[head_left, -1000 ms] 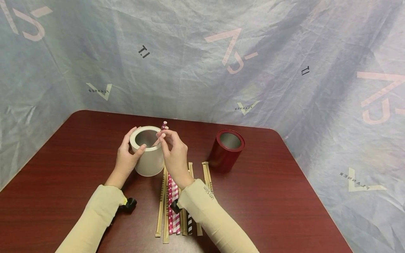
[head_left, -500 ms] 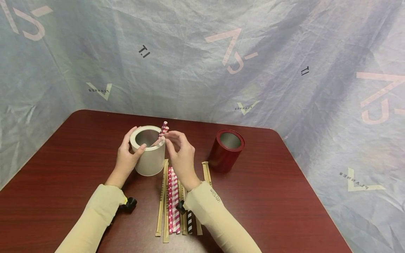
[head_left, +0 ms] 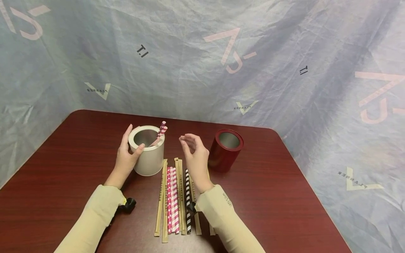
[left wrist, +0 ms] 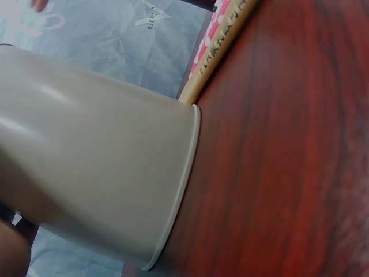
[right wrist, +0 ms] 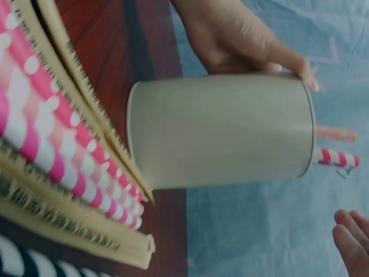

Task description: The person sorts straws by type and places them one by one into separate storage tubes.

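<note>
My left hand (head_left: 124, 158) holds the off-white can (head_left: 148, 162) from its left side, thumb over the front of the rim. The can stands upright on the table. A few straws (head_left: 162, 130) lean against the right inside of its rim, some with pink-purple patterns and one plain pale pink. Between the two cans, my right hand (head_left: 198, 160) hovers with nothing in it, fingers loosely bent and thumb apart from them. Below it lie pink-and-white straws (head_left: 174, 200), a black-and-white striped straw (head_left: 188, 186) and several brown paper-wrapped straws (head_left: 159, 211), roughly side by side.
A dark red can (head_left: 225, 156) stands at the right, just past my right hand. The dark red-brown table (head_left: 284, 207) ends in front of a grey printed cloth (head_left: 190, 52) hanging behind it.
My right hand has let go of the straws in the off-white can and moved right, toward the red can. The left hand stays at the can, its fingers slightly more spread.
</note>
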`<state>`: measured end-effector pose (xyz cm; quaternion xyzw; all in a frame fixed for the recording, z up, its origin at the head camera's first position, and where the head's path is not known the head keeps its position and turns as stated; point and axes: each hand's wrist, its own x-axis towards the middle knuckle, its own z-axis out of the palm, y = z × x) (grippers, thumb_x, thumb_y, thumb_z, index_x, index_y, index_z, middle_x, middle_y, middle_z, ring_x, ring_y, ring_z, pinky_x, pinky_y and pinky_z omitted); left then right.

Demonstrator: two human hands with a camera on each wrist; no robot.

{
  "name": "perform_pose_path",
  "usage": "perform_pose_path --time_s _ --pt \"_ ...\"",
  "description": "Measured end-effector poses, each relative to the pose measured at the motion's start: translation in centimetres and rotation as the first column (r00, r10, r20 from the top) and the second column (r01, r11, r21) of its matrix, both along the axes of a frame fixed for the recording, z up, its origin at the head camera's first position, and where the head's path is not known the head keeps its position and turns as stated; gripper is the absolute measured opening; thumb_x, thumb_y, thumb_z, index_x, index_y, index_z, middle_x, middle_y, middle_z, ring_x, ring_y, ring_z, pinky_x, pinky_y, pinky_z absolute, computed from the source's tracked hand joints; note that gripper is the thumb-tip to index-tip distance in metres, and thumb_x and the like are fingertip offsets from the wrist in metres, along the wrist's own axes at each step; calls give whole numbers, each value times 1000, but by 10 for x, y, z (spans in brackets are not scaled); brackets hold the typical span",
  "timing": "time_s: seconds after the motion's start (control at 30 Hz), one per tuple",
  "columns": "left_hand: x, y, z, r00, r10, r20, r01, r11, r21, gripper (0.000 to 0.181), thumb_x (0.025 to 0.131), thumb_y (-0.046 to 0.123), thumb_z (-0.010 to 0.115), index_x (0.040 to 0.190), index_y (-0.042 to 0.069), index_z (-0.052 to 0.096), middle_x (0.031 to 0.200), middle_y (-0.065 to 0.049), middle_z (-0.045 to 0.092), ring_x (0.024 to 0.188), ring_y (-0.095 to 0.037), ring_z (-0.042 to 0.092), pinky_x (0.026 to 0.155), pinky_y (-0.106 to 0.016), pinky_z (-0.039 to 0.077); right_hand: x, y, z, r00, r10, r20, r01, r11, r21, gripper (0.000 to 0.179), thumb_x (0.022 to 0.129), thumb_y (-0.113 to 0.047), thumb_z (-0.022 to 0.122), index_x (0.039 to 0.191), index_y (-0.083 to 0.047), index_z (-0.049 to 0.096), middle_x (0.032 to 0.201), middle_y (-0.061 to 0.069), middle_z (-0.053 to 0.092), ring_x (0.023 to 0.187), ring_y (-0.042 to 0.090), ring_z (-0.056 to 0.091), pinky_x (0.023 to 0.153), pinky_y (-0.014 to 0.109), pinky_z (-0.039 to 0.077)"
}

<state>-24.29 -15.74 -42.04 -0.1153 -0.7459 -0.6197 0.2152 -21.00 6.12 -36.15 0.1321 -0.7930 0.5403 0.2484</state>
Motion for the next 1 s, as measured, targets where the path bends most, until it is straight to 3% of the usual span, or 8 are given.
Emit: perform_pose_path --time_s 0.23,0.5,1.0 --pt "1 0 0 1000 14 -2 -14 1000 -9 76 84 13 63 152 11 29 152 -17 40 127 11 36 101 -7 27 0 12 -11 998 -12 66 13 1000 -17 24 94 -18 62 116 -8 61 111 7 72 103 18 70 90 31 54" --pt "-1 0 1 1000 14 -3 -14 1000 -27 74 84 13 64 151 9 32 151 -17 41 125 12 37 99 -7 28 1 18 -21 997 -21 71 25 998 -53 21 93 -15 64 113 -8 63 108 8 73 101 20 71 88 34 55" --pt "-1 -1 0 1000 10 -4 -10 1000 -15 73 83 13 64 149 8 34 150 -17 42 120 13 38 98 -7 29 3 26 -34 978 -85 188 78 996 47 19 91 -9 65 109 -6 65 101 8 75 91 18 73 80 31 57"
